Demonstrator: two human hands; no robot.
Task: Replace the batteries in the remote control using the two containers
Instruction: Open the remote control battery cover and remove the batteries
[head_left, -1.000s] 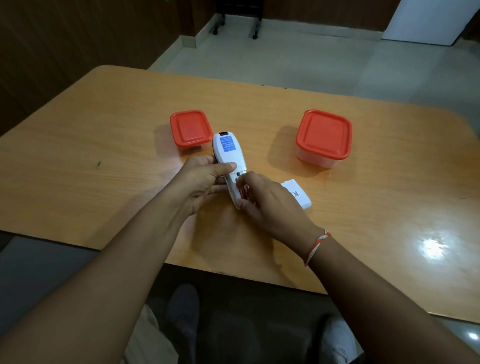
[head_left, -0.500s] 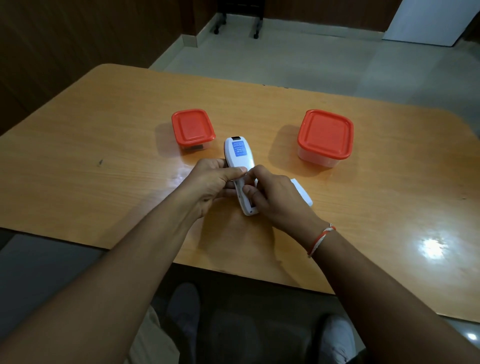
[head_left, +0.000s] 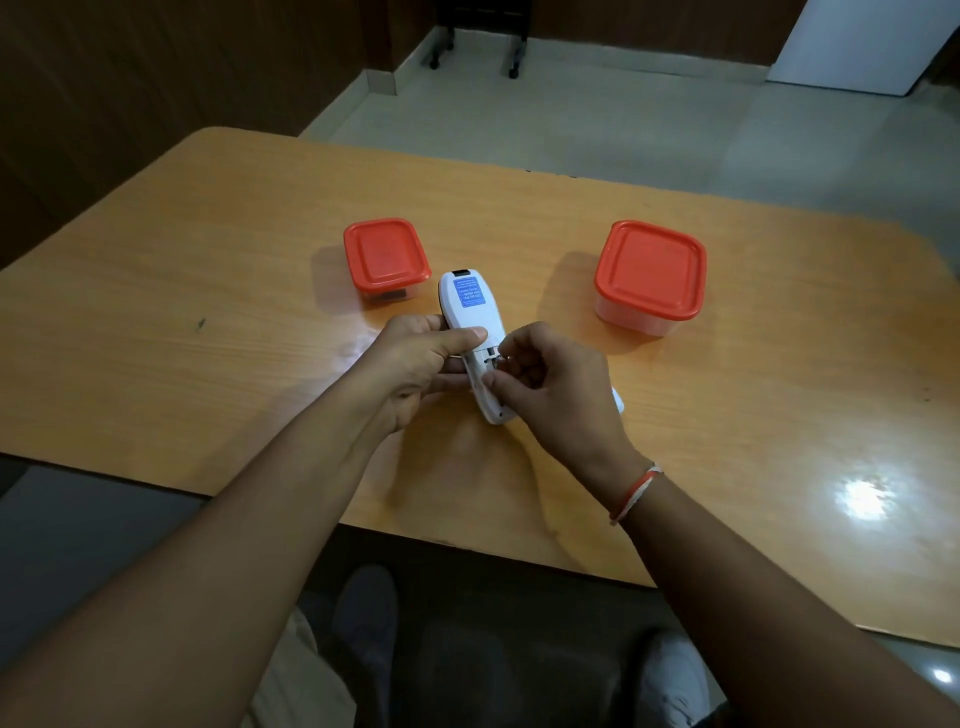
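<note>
The white remote control (head_left: 470, 306) lies back side up over the table, its blue label showing and its battery bay uncovered. My left hand (head_left: 415, 364) grips its left edge, thumb across the back. My right hand (head_left: 550, 395) has its fingers curled into the bay and pinches a battery (head_left: 500, 357); only the metal tip shows. The remote's white battery cover (head_left: 618, 402) peeks out from behind my right hand. Beyond the remote stand two clear containers with red lids, both shut: a small container (head_left: 387, 254) to the left and a large container (head_left: 649, 267) to the right.
The orange wooden table (head_left: 208, 291) has its near edge just below my forearms. Something dark shows through the small container's wall. A glare spot lies at the table's right front. My legs and shoes are under the table.
Both hands and the remote have shifted a little to the right and turned. My right hand has moved over the battery bay, and it now hides most of the cover.
</note>
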